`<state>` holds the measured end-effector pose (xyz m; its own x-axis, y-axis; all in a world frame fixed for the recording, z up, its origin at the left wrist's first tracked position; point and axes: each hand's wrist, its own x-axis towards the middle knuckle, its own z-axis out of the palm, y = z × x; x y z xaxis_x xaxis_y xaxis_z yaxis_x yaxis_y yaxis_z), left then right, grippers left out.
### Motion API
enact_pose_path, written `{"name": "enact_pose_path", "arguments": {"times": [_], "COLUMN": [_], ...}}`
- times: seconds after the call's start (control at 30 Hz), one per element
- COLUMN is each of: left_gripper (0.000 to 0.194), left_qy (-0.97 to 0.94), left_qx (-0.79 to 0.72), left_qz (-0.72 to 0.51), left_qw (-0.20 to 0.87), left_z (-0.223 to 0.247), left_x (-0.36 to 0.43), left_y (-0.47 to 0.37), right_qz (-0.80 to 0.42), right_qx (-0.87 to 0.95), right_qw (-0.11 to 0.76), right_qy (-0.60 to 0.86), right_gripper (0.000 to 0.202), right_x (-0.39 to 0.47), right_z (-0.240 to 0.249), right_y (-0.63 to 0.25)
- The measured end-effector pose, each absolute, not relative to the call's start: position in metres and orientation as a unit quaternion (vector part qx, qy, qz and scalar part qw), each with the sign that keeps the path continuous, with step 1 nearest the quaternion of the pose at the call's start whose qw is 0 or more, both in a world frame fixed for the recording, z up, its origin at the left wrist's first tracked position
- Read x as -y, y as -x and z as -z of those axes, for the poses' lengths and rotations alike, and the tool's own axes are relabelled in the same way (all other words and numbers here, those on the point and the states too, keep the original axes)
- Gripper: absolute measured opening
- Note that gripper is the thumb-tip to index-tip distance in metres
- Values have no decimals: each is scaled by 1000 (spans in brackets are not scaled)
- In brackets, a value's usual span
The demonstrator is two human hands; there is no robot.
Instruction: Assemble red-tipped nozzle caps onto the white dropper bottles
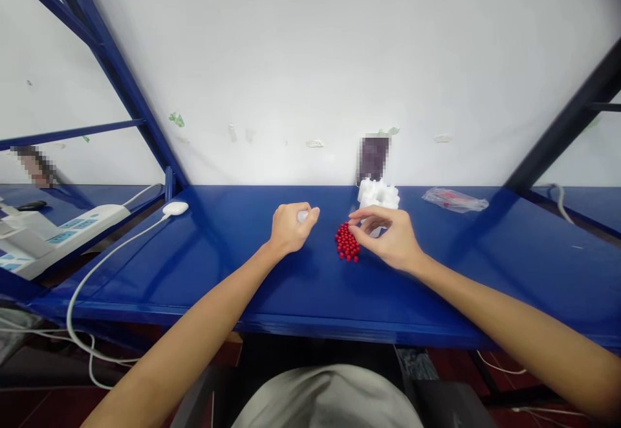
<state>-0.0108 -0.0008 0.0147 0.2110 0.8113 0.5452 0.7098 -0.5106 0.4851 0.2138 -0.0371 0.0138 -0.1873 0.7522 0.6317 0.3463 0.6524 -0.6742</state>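
My left hand (290, 226) is closed around a small whitish object (303, 216). Only a pale bit of it shows between thumb and fingers, so its kind is hidden. Just right of it, a heap of small round red beads (346, 242) lies on the blue tabletop (310, 292). At the heap's upper right edge, my right hand (388, 237) has thumb and forefinger drawn into a pinch. Whether a bead sits between those fingertips I cannot make out. Behind this hand stands a cluster of small white pieces (377, 192), partly covered by the fingers.
A clear plastic bag (455, 200) with something red lies back right. A blurred dark panel (372, 160) leans on the wall. On the left are a white plug (175, 208) with its cable and a power strip (72, 234). Blue frame posts stand at both sides.
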Motion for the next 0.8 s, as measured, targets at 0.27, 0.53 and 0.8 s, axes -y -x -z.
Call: {"name": "enact_pose_path", "arguments": {"times": [0.27, 0.53, 0.8], "left_gripper": [27, 52, 46], "left_qy": [-797, -786, -803], "left_qx": [-524, -561, -558], "left_qz": [-294, -259, -210], "left_qw": [55, 19, -13], "left_z": [-11, -9, -9], "left_x": [-8, -19, -24], "left_y": [18, 23, 32], "right_qz": [-132, -81, -97], "right_qx": [822, 930, 923], "right_qw": [435, 167, 204], "right_qy": [345, 318, 312], "right_gripper": [15, 7, 12], "right_x": [36, 38, 36], "right_z": [-23, -36, -31], "right_y": [-220, -229, -228]}}
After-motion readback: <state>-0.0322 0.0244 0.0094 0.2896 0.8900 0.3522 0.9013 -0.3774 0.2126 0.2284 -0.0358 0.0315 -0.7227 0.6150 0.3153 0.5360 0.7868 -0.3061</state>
